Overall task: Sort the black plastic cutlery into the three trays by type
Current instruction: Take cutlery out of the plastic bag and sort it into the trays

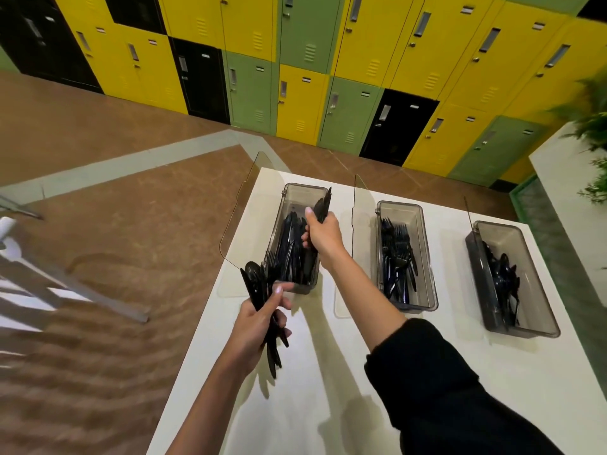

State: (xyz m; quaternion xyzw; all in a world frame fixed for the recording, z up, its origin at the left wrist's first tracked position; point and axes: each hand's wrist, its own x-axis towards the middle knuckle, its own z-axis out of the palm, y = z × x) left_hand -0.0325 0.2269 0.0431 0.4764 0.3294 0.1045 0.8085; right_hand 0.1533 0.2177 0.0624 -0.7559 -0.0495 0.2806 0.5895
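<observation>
Sleeve: black sleeve (pixel 443 382) covers the right forearm, which crosses the desk (pixel 328 372) from the lower right.
Left grip: left grip (pixel 259 326) is closed round a mixed cutlery bundle (pixel 254 284); a spoon bowl and fork tines stand above the fingers and handles hang below.
Right grip: right grip (pixel 325 238), ahead of the left one, clasps a few held knives (pixel 323 201) pointing up and away.
Knife tray: knife tray (pixel 297 187) lies directly beneath the right grip and is stocked with knives.
Fork tray: fork tray (pixel 427 257) sits to the right of the right grip, with forks (pixel 397 257) inside.
Spoon tray: spoon tray (pixel 532 290) sits farther right, well apart from both grips, with spoons (pixel 502 280) inside.
Background: lockers (pixel 305 93) in yellow, green and black stand beyond the desk.
</observation>
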